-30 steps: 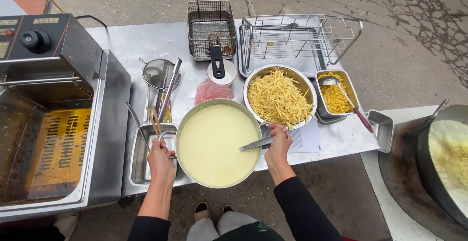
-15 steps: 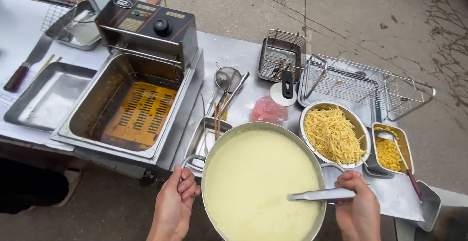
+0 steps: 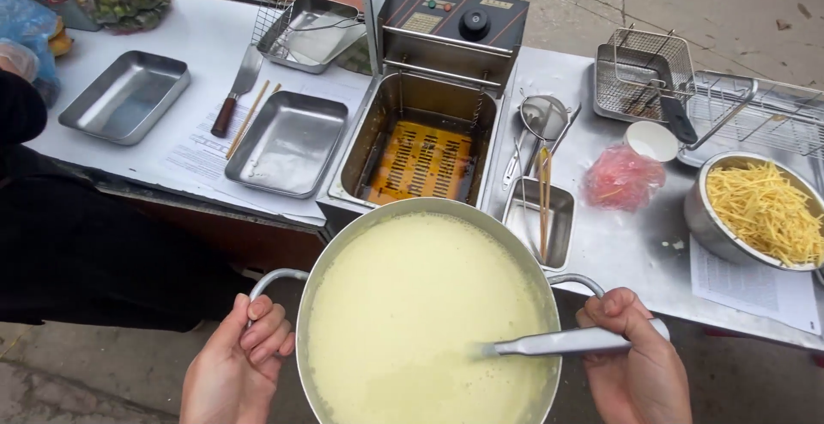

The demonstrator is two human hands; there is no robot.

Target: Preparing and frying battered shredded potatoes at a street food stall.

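Observation:
A large steel pot (image 3: 343, 244) full of pale yellow batter hangs in front of me, off the table's near edge. My left hand (image 3: 236, 364) grips its left loop handle. My right hand (image 3: 635, 360) grips the right loop handle and also pins the steel handle of a ladle (image 3: 558, 341), whose bowl is sunk in the batter. Just beyond the pot stands an open electric deep fryer (image 3: 425, 145) with amber oil in its tank.
Two empty steel trays (image 3: 287, 145) (image 3: 124, 96) lie left of the fryer with a cleaver (image 3: 236, 89) and chopsticks. To the right: a small tray with utensils (image 3: 539, 209), a pink bag (image 3: 622, 177), a bowl of shredded potato (image 3: 760, 205), a fry basket (image 3: 644, 76). A dark-sleeved person (image 3: 21, 106) stands at far left.
The pot has been lifted off the table and carried left, from beside the potato bowl to in front of the fryer. Both hands now hold its handles.

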